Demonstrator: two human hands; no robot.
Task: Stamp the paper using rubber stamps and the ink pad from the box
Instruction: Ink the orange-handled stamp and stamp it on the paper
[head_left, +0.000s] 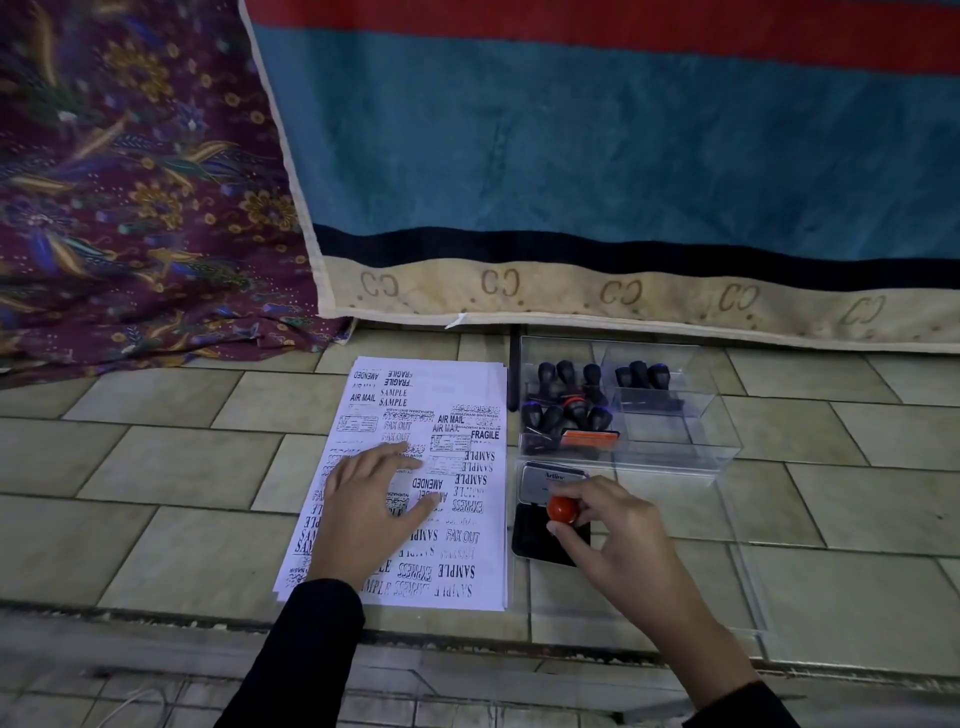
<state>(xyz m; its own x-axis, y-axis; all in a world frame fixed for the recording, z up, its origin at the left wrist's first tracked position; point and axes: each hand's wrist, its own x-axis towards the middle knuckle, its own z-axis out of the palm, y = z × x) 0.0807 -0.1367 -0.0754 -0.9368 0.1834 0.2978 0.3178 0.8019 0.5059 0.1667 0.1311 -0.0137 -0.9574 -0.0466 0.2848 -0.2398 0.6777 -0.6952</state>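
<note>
- My right hand (618, 535) pinches the red-knobbed stamp (564, 510), fingers pressed on its knob, its base down on the open ink pad (545, 540), just right of the paper (467, 519).
- My left hand (363, 499) lies flat on the paper, fingers spread, pinning the sheets to the floor (182, 467).
- The box (670, 447) sits just beyond the pad, with the other stamps (566, 410) standing in its compartments.
- To ink well, I would press straight down, evenly and briefly, then lift without dragging.
- The sheet is crowded with prints; I judge the bare patch near its far right corner the best target.
- I would keep my left hand clear of the landing spot.
</note>
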